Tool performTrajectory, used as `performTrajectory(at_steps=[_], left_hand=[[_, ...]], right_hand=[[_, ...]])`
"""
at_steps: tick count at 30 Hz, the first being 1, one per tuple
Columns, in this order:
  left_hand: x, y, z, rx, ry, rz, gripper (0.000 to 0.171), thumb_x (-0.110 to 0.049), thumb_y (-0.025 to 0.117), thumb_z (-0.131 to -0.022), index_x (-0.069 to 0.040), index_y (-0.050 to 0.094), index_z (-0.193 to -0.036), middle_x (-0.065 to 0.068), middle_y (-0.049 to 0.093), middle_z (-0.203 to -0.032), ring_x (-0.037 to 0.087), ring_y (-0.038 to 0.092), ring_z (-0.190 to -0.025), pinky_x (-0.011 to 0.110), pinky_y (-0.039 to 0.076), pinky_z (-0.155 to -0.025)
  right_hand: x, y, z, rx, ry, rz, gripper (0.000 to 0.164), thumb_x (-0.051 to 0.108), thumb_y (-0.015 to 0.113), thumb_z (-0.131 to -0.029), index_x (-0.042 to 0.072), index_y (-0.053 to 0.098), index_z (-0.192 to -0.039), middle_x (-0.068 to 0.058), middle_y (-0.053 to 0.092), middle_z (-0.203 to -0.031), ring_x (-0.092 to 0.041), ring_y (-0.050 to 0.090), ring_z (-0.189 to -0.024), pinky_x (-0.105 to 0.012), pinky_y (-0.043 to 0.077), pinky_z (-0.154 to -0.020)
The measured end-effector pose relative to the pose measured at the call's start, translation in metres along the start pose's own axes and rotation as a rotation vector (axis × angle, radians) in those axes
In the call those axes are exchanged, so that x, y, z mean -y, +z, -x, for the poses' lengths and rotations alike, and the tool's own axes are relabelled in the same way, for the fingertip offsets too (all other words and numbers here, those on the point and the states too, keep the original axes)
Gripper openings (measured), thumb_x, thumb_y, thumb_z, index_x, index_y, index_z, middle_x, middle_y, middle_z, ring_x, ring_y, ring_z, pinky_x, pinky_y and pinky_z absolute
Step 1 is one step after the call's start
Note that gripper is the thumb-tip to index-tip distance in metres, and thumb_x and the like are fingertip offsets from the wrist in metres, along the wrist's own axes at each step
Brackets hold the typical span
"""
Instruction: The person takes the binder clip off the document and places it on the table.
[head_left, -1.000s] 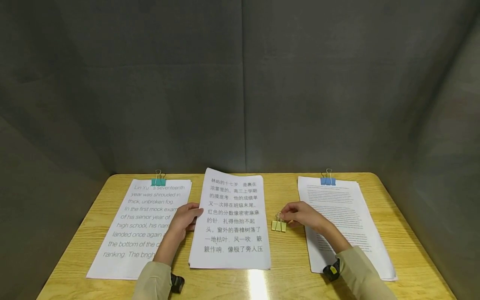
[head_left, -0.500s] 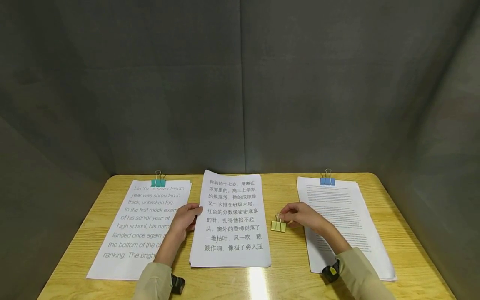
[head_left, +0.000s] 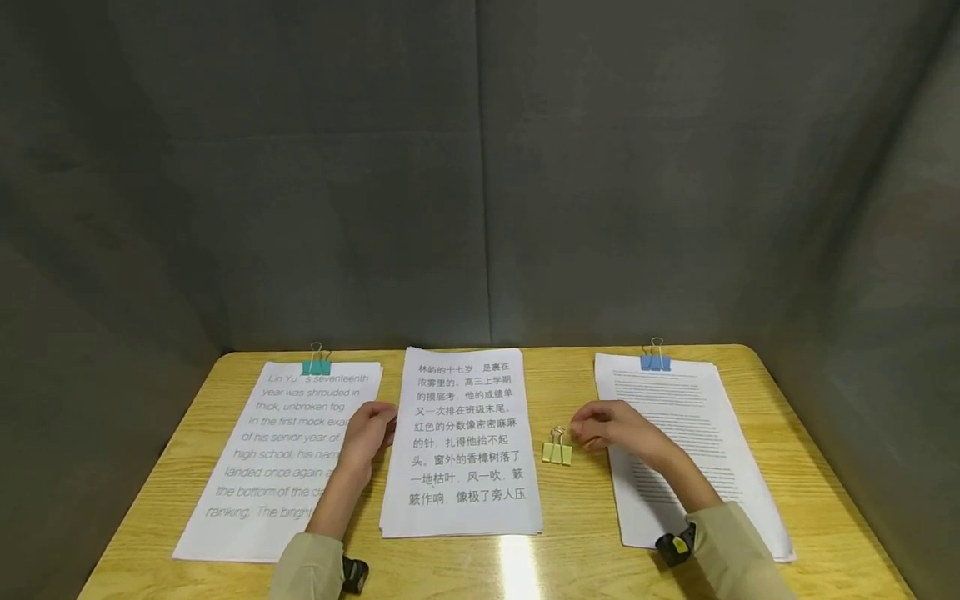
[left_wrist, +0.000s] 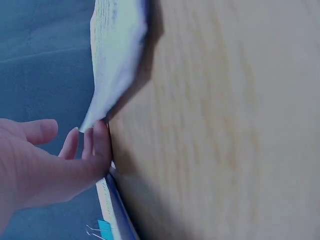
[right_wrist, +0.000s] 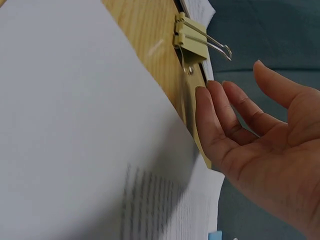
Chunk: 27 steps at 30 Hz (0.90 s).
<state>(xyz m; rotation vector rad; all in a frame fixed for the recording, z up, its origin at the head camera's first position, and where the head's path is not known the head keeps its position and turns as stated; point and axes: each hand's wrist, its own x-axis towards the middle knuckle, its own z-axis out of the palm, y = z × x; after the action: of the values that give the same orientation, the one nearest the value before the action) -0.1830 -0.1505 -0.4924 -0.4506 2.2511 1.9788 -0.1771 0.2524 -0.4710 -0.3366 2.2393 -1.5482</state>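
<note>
A stack of white sheets with Chinese print lies in the middle of the table. Just off its left edge is my left hand; in the left wrist view the thumb stands apart and the fingertips are right at the paper's edge. To the right of the stack, a yellow binder clip sits on the wood with its wire handles up. My right hand is beside that clip, its fingers loosely bent and holding nothing. The right wrist view shows a gap between the fingertips and the binder clip.
At the left lies an English-printed stack under a teal binder clip. A finely printed stack with a blue binder clip lies at the right, partly beneath my right forearm. Grey cloth hangs behind the table.
My right hand has let go of the yellow binder clip and drawn slightly right; the clip stays put. My left hand has let go of the middle stack's edge and moved slightly left.
</note>
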Motion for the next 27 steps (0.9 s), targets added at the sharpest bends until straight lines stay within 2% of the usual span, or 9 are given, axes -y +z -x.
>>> performTrajectory(at_steps=[4,9,14,17,20,23,27], left_hand=[[-0.005,0.007,0.004,-0.024,0.040,-0.056,0.035,-0.015,0.050,-0.106,0.009,0.056,-0.131,0.024,0.058,-0.122,0.030,0.058,-0.105,0.036,0.049,-0.091],[-0.012,0.020,0.009,-0.018,0.089,-0.078,0.034,-0.016,0.050,-0.107,0.007,0.057,-0.132,0.022,0.057,-0.124,0.034,0.056,-0.112,0.044,0.048,-0.097],[-0.019,0.035,0.013,-0.007,0.118,-0.103,0.033,-0.017,0.052,-0.107,0.005,0.059,-0.130,0.018,0.058,-0.125,0.032,0.057,-0.109,0.038,0.050,-0.091],[-0.021,0.045,0.016,-0.003,0.151,-0.119,0.030,-0.017,0.053,-0.106,0.004,0.061,-0.127,0.017,0.060,-0.123,0.030,0.057,-0.104,0.033,0.046,-0.084],[-0.024,0.056,0.021,0.001,0.186,-0.133,0.028,-0.017,0.054,-0.106,0.002,0.063,-0.124,0.014,0.062,-0.120,0.027,0.057,-0.101,0.032,0.043,-0.083],[-0.026,0.068,0.028,0.026,0.222,-0.157,0.027,-0.018,0.054,-0.106,0.001,0.064,-0.124,0.013,0.064,-0.118,0.027,0.059,-0.102,0.035,0.044,-0.087],[-0.028,0.084,0.040,0.099,0.295,-0.203,0.028,-0.018,0.054,-0.107,0.000,0.063,-0.126,0.011,0.065,-0.121,0.028,0.061,-0.112,0.044,0.048,-0.097]], right_hand=[[-0.002,-0.009,0.006,-0.027,0.014,-0.003,0.036,0.016,0.064,-0.103,-0.015,0.062,-0.121,-0.025,0.068,-0.111,-0.030,0.068,-0.100,-0.041,0.059,-0.086],[-0.004,-0.017,0.013,-0.056,0.018,0.012,0.038,0.019,0.064,-0.103,-0.014,0.062,-0.121,-0.023,0.069,-0.111,-0.028,0.067,-0.102,-0.038,0.059,-0.086],[-0.006,-0.024,0.022,-0.075,0.027,0.014,0.038,0.018,0.063,-0.103,-0.015,0.061,-0.122,-0.023,0.069,-0.113,-0.030,0.067,-0.105,-0.038,0.058,-0.087],[-0.005,-0.031,0.028,-0.089,0.044,0.002,0.040,0.018,0.063,-0.103,-0.015,0.060,-0.125,-0.024,0.069,-0.114,-0.030,0.066,-0.106,-0.039,0.058,-0.088],[-0.006,-0.039,0.034,-0.109,0.061,0.001,0.043,0.020,0.064,-0.103,-0.015,0.058,-0.128,-0.024,0.069,-0.116,-0.028,0.067,-0.106,-0.038,0.058,-0.089],[-0.010,-0.049,0.042,-0.136,0.079,0.002,0.045,0.021,0.064,-0.103,-0.015,0.057,-0.129,-0.023,0.069,-0.117,-0.027,0.067,-0.107,-0.038,0.058,-0.089],[-0.015,-0.063,0.054,-0.177,0.095,0.020,0.045,0.022,0.063,-0.104,-0.015,0.057,-0.129,-0.021,0.068,-0.117,-0.026,0.067,-0.106,-0.036,0.058,-0.088]])
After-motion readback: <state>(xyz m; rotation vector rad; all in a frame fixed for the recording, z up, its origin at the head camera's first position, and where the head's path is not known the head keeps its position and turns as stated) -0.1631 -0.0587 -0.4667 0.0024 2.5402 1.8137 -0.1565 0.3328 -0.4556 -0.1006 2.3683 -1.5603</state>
